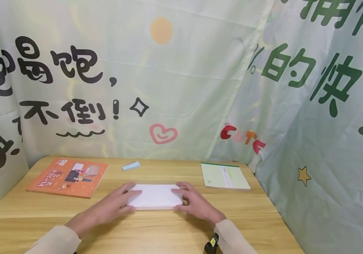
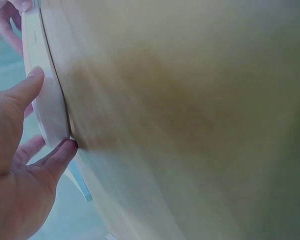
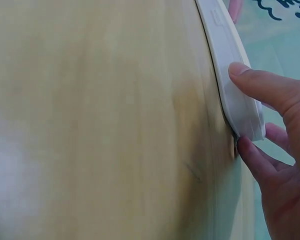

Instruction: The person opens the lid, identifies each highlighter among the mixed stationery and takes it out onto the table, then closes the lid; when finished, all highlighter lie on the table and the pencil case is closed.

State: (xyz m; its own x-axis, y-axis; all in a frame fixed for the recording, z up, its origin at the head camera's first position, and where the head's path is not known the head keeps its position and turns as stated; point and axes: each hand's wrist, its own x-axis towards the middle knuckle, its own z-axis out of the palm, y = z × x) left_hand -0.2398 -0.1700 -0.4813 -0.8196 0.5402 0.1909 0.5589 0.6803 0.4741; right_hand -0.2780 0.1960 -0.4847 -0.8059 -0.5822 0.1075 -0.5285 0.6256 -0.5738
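Note:
A flat white rectangular box (image 1: 154, 197) lies near the middle of the wooden table, its long side facing me. My left hand (image 1: 118, 201) grips its left end, thumb along the near side and fingertips at the corner and over the top. At the opposite end my right hand (image 1: 196, 204) holds it in much the same way. In the left wrist view the left hand (image 2: 25, 160) has its thumb on the box's side (image 2: 52, 110). The right wrist view has the right hand (image 3: 280, 135) pinching the end of the box (image 3: 232, 75). The contents cannot be seen.
An orange picture-covered book (image 1: 68, 176) lies at the table's left. A small light-blue strip (image 1: 131, 165) is behind the box, and a pale green notebook (image 1: 225, 176) lies to the right. Printed cloth (image 1: 194, 88) hangs around the table (image 1: 156, 233).

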